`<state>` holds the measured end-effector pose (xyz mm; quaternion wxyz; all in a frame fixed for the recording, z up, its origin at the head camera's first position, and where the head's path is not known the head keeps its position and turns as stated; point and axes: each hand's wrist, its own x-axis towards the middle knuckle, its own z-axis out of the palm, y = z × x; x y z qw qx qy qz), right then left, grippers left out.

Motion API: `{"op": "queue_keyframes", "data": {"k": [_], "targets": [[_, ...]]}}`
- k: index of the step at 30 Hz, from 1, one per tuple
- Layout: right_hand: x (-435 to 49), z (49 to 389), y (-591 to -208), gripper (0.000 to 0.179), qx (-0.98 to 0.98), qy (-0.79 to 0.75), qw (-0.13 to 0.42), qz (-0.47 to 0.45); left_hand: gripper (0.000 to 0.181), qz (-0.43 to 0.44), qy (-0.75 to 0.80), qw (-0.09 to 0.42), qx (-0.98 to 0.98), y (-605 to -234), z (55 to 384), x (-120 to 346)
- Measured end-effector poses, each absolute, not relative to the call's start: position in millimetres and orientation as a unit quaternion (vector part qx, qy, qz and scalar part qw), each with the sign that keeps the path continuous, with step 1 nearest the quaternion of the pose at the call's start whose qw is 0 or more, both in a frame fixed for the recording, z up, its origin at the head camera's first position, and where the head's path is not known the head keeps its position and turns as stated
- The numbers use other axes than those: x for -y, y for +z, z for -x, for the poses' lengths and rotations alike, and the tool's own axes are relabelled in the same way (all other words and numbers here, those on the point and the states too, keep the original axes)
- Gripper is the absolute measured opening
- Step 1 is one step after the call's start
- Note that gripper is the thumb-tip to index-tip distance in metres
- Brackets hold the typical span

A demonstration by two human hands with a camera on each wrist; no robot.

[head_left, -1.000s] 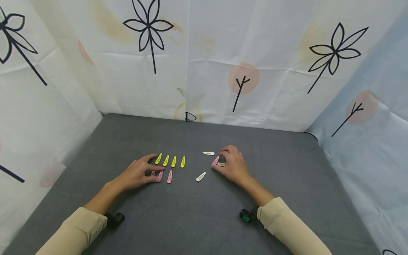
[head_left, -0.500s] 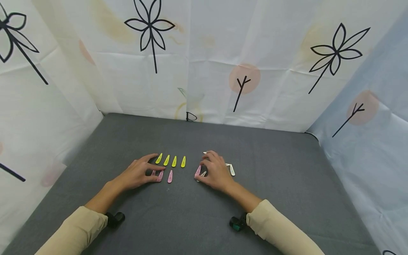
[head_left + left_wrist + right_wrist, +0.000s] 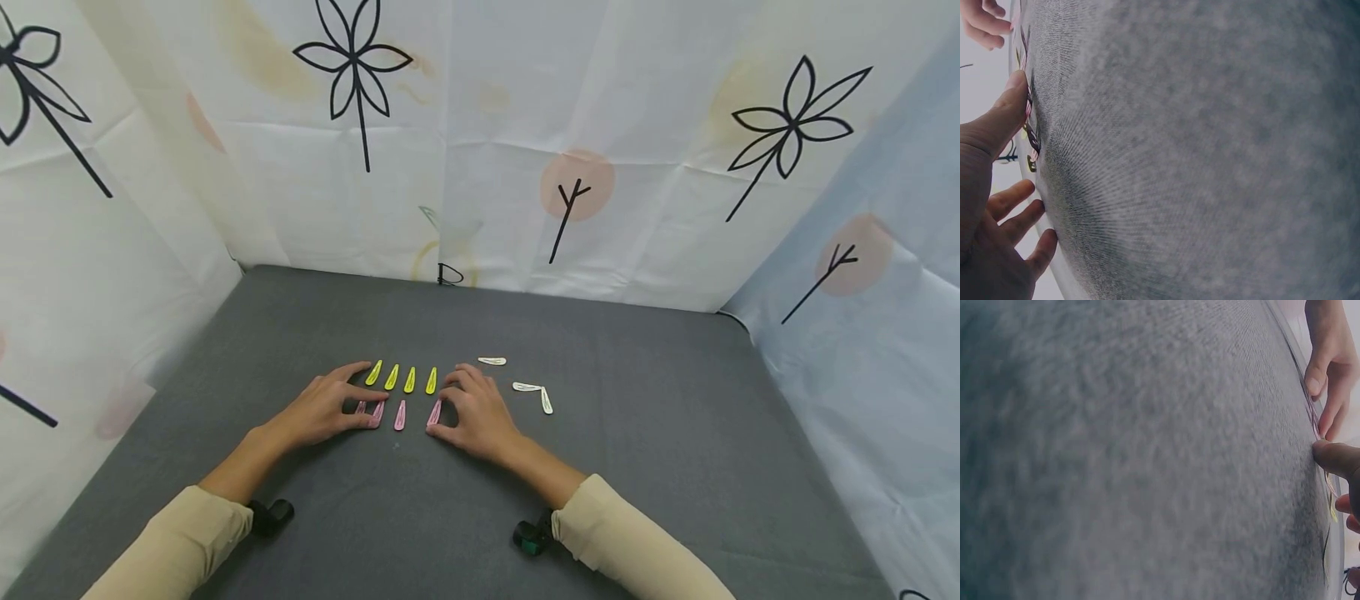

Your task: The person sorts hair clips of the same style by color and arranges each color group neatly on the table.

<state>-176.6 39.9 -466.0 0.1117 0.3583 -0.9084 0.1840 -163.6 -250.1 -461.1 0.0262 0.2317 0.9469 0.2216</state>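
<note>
A pink hair clip [image 3: 434, 412] lies between the thumb and fingers of my right hand [image 3: 480, 417], which pinches it near the table in the head view. Left of it is another pink hair clip [image 3: 400, 415], apart from both hands. My left hand [image 3: 330, 408] rests with its thumb and fingers spread at the left end of the pink row. Its thumb touches a pink clip [image 3: 378, 412], and one more pink clip [image 3: 361, 407] is partly covered by that hand. Behind the pink row stands a row of several yellow hair clips [image 3: 409, 380].
White hair clips lie right of my right hand: one at the back [image 3: 492, 361], and two touching at their ends, a flat one [image 3: 527, 387] and a slanted one [image 3: 547, 402]. The grey table [image 3: 637, 467] meets a patterned cloth wall [image 3: 495, 200] behind.
My right hand has moved left with the pink clip, to the right end of the pink row. It uncovers white clips and now hides another. My left hand stays in place.
</note>
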Motion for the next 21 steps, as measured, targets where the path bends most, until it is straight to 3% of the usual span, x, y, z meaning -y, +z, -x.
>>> {"op": "queue_keyframes", "data": {"k": [21], "targets": [[-28, 179, -467, 0.05, 0.904, 0.193, 0.089, -0.371, 0.046, -0.235, 0.224, 0.029, -0.945, -463, 165, 252]]}}
